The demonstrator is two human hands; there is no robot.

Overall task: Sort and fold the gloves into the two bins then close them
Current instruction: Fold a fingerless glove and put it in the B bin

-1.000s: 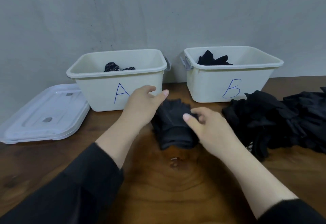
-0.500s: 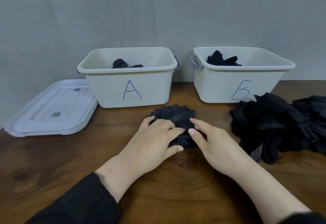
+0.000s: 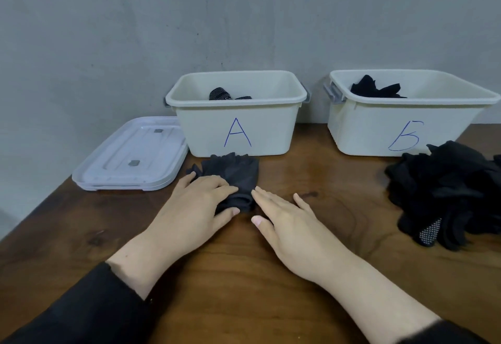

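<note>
Translucent white ribbed plastic lid (image 3: 130, 155); cream bin A (image 3: 235, 126). Before it, on the wood-grain table (image 3: 244, 276), the soft dark knit glove (image 3: 233, 174): left hand (image 3: 198, 208) presses flat, right hand (image 3: 284, 221) touches its cuff, fingers straight.

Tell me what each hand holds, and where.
Nothing is gripped. The left hand presses flat on the glove's cuff end; the right hand lies open beside the cuff.

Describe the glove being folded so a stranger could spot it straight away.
Find the white bin marked A on the wooden table. Right before it lies a dark glove, under the left hand. Unlike the heaped glove pile at right, it lies alone.
</note>
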